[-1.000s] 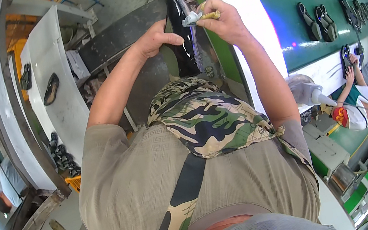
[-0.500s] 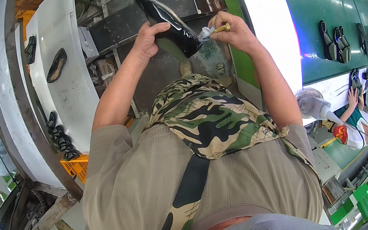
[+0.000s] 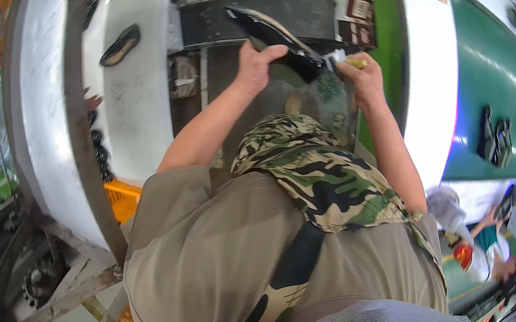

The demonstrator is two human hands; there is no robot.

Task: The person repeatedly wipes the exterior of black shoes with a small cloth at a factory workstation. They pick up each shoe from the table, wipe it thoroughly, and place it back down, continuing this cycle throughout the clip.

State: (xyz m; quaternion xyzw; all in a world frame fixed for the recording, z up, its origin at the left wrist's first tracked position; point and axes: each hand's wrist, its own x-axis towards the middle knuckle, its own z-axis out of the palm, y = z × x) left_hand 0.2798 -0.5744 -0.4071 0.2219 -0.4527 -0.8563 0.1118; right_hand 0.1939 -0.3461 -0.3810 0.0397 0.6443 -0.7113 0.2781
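Observation:
A glossy black shoe [image 3: 277, 40] is held up in front of me, toe toward the upper left and heel toward the lower right. My left hand [image 3: 258, 67] is closed around its side, thumb across the upper. At the heel end, my right hand [image 3: 364, 78] pinches a crumpled whitish cloth [image 3: 336, 57] and a short yellow stick-like handle [image 3: 358, 64]. The cloth touches or nearly touches the heel. What the handle belongs to is hidden by my fingers.
A white bench [image 3: 145, 98] on the left bears a black shoe [image 3: 120, 45]; another person's hand [image 3: 92, 100] reaches over its edge. Below stands an orange crate [image 3: 123, 200]. On the right, black shoes [image 3: 490, 137] lie on a green belt [image 3: 461, 72]. A printed box [image 3: 355, 20] lies beyond my right hand.
The whole view has swung, so my hands and the surroundings sit farther right. The shoe and cloth stay in my hands. Another person's hand has appeared at the left bench.

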